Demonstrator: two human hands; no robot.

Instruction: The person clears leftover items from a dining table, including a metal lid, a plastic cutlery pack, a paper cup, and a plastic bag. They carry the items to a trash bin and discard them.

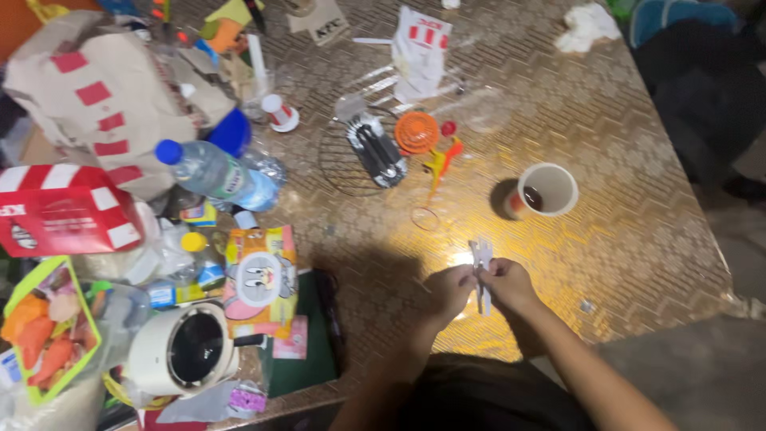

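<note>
While both hands are brought together over the near edge of the table [622, 144], they hold between them a small pale plastic piece [481, 257], thin and upright, which sticks out above the fingers. The left hand [449, 289] pinches it from one side and the right hand [506, 283] from the other, both closed on it; its exact shape is too small and blurred to tell. It looks as if the work now is fine handling of this piece, perhaps fitting or separating its parts, so a steady two-sided pinch seems needed. Beyond the hands, well apart, stands a paper cup [547, 190] with dark liquid. Further left lie a rubber band [425, 219], an orange round lid [417, 132] and a black bundle of cutlery [377, 149].
</note>
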